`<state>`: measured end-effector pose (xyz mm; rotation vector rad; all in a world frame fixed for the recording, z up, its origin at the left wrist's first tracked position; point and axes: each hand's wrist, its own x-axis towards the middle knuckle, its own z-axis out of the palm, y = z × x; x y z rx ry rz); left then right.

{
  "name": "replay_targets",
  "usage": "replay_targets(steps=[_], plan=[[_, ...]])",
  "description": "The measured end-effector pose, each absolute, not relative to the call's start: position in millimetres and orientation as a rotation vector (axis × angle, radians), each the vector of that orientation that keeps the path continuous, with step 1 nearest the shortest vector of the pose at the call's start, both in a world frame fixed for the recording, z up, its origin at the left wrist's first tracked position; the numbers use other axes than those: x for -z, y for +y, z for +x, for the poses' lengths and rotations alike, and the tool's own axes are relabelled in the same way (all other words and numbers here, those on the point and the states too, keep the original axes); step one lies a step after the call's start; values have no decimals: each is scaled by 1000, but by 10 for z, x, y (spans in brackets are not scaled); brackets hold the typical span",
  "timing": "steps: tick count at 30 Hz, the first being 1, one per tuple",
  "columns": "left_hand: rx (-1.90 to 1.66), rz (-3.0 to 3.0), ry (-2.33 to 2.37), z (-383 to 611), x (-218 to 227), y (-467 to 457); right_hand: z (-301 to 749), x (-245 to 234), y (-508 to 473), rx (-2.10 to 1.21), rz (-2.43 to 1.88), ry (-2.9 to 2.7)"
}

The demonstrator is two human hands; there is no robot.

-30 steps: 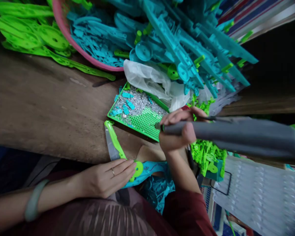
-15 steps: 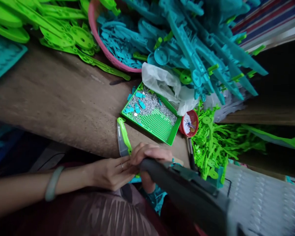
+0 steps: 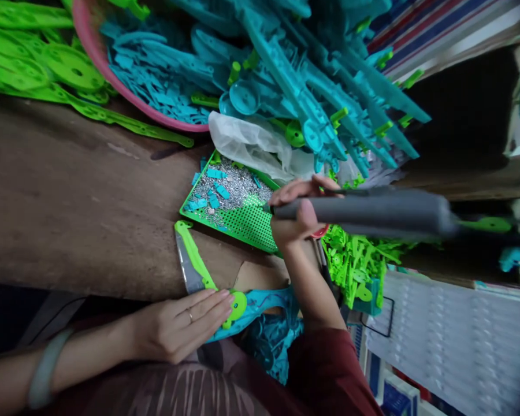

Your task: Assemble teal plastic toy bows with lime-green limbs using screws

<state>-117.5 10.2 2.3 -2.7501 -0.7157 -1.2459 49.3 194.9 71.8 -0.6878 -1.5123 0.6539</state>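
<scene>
My left hand (image 3: 186,323) presses on a green-and-teal plastic piece (image 3: 238,306) at the table's near edge, its fingers straight and together across it; the thumb is hidden. A green arm with a greyish blade-like part (image 3: 190,266) sticks out beyond the fingers. My right hand (image 3: 292,214) is wrapped round a dark grey electric screwdriver (image 3: 364,214), held sideways. The tool's tip points left, over a green perforated tray (image 3: 251,231) of small metal screws (image 3: 238,185). Several small teal parts (image 3: 219,189) lie among the screws.
Behind the tray are a crumpled clear bag (image 3: 247,141) and a pink basket (image 3: 134,101) heaped with teal plastic parts (image 3: 286,75). Green parts (image 3: 30,63) are piled at left, more (image 3: 351,260) at right. A red basket (image 3: 320,231) is partly hidden behind my right arm.
My right hand has carried the screwdriver up and away from the plastic piece to above the screw tray. My left hand has stayed at the piece, which now shows more. The view has shifted right.
</scene>
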Motion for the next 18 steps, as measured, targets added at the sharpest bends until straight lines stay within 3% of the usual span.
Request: replay_targets(steps=[11, 18], plan=[[1233, -2813, -716, -1190, -88, 126, 473, -283, 2266, -575, -914, -1570], [1257, -2793, -721, -1194, -81, 59, 331, -735, 2042, -603, -755, -1462]])
